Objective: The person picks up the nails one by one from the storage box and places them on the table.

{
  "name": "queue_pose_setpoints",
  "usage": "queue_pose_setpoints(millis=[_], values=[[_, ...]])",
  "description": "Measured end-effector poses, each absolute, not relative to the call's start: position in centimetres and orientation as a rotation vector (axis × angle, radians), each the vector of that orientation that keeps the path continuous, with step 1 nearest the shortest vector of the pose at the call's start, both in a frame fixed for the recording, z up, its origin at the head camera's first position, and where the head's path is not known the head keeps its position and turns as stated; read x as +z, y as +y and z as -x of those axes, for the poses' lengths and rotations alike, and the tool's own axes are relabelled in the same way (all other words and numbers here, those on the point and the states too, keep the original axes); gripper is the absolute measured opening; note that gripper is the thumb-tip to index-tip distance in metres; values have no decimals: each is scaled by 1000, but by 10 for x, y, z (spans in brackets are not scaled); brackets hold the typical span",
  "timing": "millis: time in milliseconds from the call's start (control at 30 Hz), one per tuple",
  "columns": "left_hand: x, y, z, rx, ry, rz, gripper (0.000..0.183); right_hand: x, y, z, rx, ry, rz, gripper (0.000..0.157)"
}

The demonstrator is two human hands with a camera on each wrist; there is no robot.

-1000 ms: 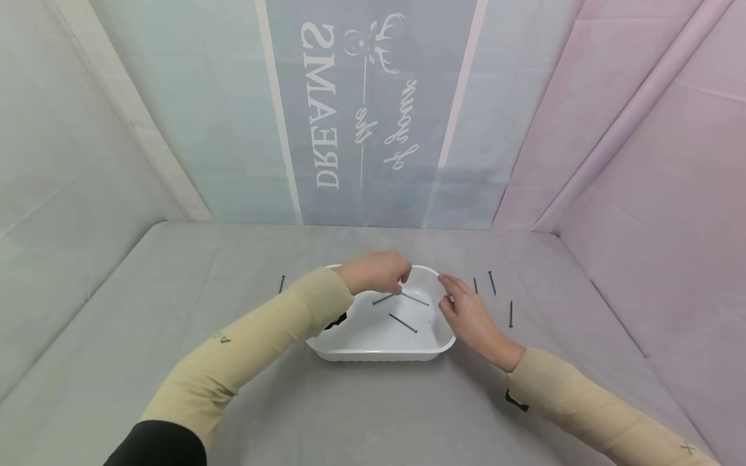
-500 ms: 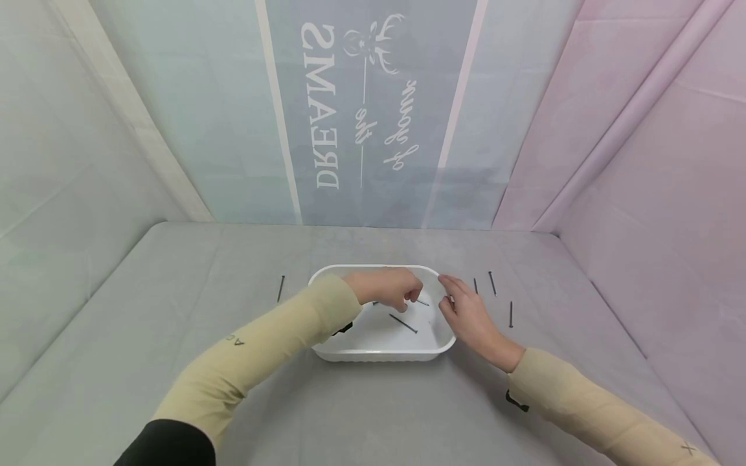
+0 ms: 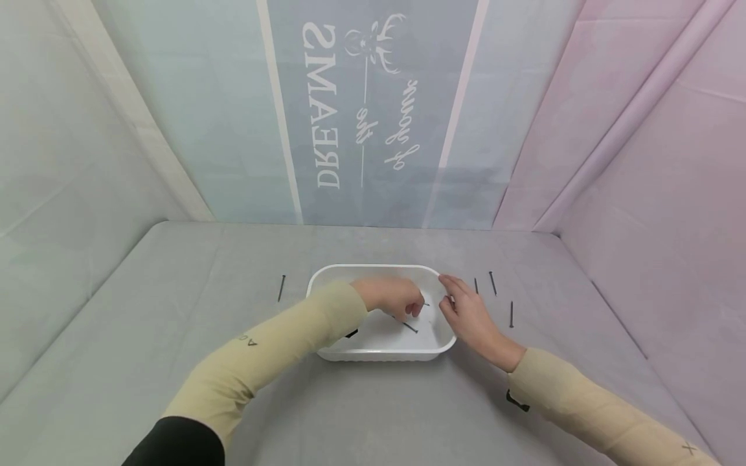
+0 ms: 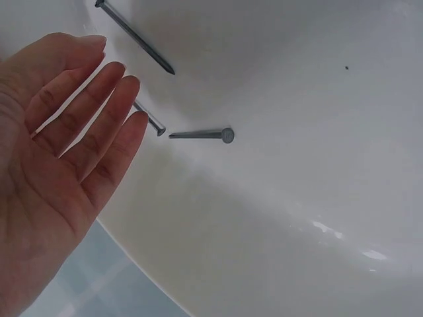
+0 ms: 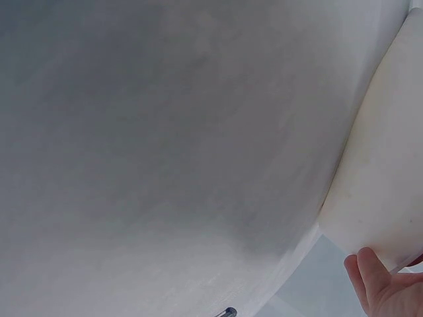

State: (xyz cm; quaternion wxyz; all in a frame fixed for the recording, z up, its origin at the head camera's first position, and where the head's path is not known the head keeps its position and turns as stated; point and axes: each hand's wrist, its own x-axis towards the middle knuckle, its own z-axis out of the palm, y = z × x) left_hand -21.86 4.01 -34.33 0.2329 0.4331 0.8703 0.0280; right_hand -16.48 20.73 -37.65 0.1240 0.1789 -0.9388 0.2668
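A white tray [image 3: 379,355] stands on the grey table. Inside it my left hand [image 3: 389,298] hovers palm down, its fingers loosely bent. The left wrist view shows no thing between thumb and fingers of that hand [image 4: 73,132]. Steel nails lie on the tray floor beyond it: one nail [image 4: 135,36] near the thumb, another nail [image 4: 201,135] past the fingertips, and a third nail [image 4: 155,124] partly behind the fingers. My right hand [image 3: 473,320] holds the tray's right rim, with fingers [image 5: 373,271] against the outer wall and the thumb mostly hidden past the rim.
Left of the tray lies a loose nail [image 3: 282,288] on the table. To the right are more: a nail [image 3: 493,283], a nail [image 3: 511,314] and a nail [image 3: 476,285] close to my right hand. Fabric walls [image 3: 379,129] enclose the back and sides.
My left hand has moved from the tray's far edge down and slightly right, deeper into the tray, over the nails. The right hand has stayed on the rim.
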Motion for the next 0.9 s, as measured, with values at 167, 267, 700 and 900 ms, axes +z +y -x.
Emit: queue_pose_setpoints(millis=[167,267,700,900], values=[[-347,43,217,52,2377,-1182,15,-377,208,165,778,-2731,-525,42],[-350,45,215,31,2389,-1178,15,-377,208,165,774,-2725,-528,42],[-355,48,213,-18,2431,-1249,16,-378,208,165,786,-2719,-538,42],[-357,50,214,-25,2436,-1243,19,-377,209,165,781,-2715,-541,41]])
